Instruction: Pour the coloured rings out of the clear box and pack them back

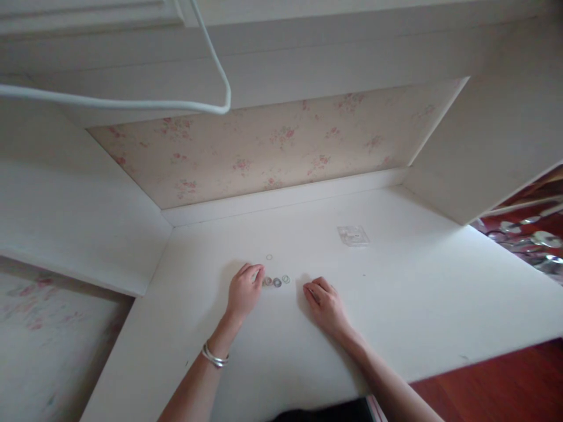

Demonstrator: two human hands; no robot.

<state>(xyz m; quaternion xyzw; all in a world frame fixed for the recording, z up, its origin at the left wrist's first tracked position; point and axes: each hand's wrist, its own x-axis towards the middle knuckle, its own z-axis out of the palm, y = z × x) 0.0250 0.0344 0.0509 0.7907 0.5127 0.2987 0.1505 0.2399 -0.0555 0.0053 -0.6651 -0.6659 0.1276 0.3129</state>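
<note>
Several small rings lie in a short row on the white tabletop, among them a pinkish ring, a dark grey ring and a pale greenish ring. One thin ring sits apart, just behind the row. At the row's left end is my left hand, its thumb and fingers pinched together; whatever may be between them is hidden. My right hand rests on the table to the right of the row, fingers curled and pressed together, and their inside cannot be seen.
A clear flat plastic case lies on the white table at the back right. White side panels and a flowered back wall enclose the table. A white bent rod crosses the upper left. Shiny metal objects stand beyond the right edge.
</note>
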